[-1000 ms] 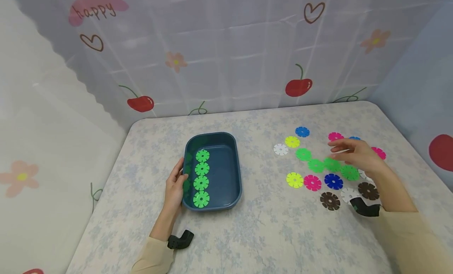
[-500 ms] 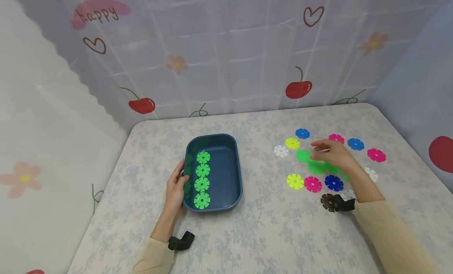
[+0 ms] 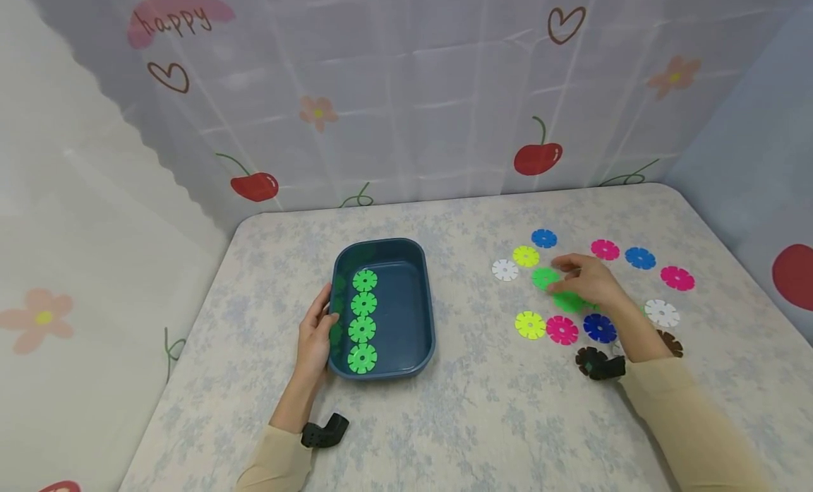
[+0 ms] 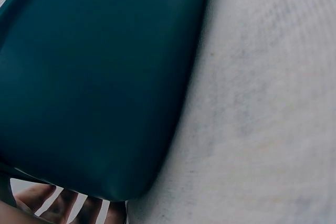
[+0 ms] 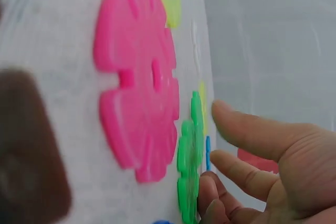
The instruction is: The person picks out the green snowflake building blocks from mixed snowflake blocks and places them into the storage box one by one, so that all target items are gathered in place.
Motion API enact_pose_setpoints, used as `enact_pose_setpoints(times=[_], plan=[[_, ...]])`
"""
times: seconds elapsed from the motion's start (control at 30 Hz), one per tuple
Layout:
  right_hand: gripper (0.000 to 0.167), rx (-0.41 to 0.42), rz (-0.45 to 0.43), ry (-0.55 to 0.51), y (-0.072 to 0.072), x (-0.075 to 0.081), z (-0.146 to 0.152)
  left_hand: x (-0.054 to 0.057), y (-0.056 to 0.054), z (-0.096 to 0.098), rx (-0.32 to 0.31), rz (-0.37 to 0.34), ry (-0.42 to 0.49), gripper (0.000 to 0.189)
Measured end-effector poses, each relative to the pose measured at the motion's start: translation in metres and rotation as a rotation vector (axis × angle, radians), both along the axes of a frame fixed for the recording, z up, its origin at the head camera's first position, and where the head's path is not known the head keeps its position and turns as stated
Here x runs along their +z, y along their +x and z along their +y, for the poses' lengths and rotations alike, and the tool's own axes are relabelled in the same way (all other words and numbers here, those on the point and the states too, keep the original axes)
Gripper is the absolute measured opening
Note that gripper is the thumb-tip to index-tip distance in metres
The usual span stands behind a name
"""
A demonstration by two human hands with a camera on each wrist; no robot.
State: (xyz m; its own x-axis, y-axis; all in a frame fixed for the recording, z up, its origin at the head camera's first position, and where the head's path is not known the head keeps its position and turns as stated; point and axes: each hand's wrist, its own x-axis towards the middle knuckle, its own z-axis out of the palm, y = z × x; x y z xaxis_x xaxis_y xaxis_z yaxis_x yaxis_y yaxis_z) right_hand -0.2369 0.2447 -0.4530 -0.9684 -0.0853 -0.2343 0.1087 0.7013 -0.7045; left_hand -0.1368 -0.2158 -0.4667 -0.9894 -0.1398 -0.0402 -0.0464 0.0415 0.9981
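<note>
A dark blue tray (image 3: 406, 308) stands left of centre with several green notched discs (image 3: 363, 319) in a column along its left side. My left hand (image 3: 324, 317) grips the tray's left rim, thumb over the edge; the left wrist view shows the tray's outer wall (image 4: 94, 77) up close. My right hand (image 3: 562, 277) lies over a row of green discs on the table, its fingertips touching the leftmost green disc (image 3: 543, 277). Another green disc (image 3: 567, 302) shows under the palm. In the right wrist view the fingers (image 5: 247, 129) reach to the green discs (image 5: 189, 161) beyond a pink disc (image 5: 139, 82).
Loose discs ring the right hand: blue (image 3: 543, 238), yellow (image 3: 526, 255), white (image 3: 504, 270), pink (image 3: 605, 249), blue (image 3: 639, 258), pink (image 3: 677, 277), white (image 3: 662, 313), yellow (image 3: 530, 325), pink (image 3: 562, 330), blue (image 3: 600, 327), brown (image 3: 583, 356). A patterned curtain backs the table.
My right hand has slid left along the row of green discs, from its right end to the leftmost disc. The left hand and the tray have stayed put.
</note>
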Motion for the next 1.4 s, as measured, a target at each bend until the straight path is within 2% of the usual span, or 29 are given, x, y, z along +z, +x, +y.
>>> enact_pose_setpoints(times=[0.1, 0.23, 0.57, 0.83, 1.1, 1.27, 1.4], plan=[[0.065, 0.03, 0.036, 0.064, -0.001, -0.003, -0.002, 0.0, 0.0, 0.0, 0.0, 0.001, 0.001, 0.056], [0.062, 0.038, 0.054, 0.099, -0.002, -0.004, -0.005, 0.0, 0.001, -0.001, 0.0, -0.001, -0.003, 0.056], [0.058, 0.033, 0.045, 0.099, -0.003, -0.003, -0.009, 0.0, 0.0, -0.001, -0.003, 0.003, -0.005, 0.056], [0.058, -0.006, 0.042, 0.071, -0.002, -0.003, -0.01, 0.0, 0.0, -0.001, -0.004, 0.001, -0.001, 0.056], [0.053, -0.009, 0.136, 0.155, 0.004, 0.003, -0.016, 0.002, 0.002, 0.0, -0.007, 0.005, 0.006, 0.056], [0.049, -0.016, 0.169, 0.133, 0.006, 0.004, -0.017, 0.0, 0.001, 0.001, -0.003, 0.008, 0.002, 0.056], [0.048, -0.019, 0.144, 0.06, 0.004, 0.003, -0.015, -0.001, 0.0, 0.001, 0.003, 0.003, 0.005, 0.057]])
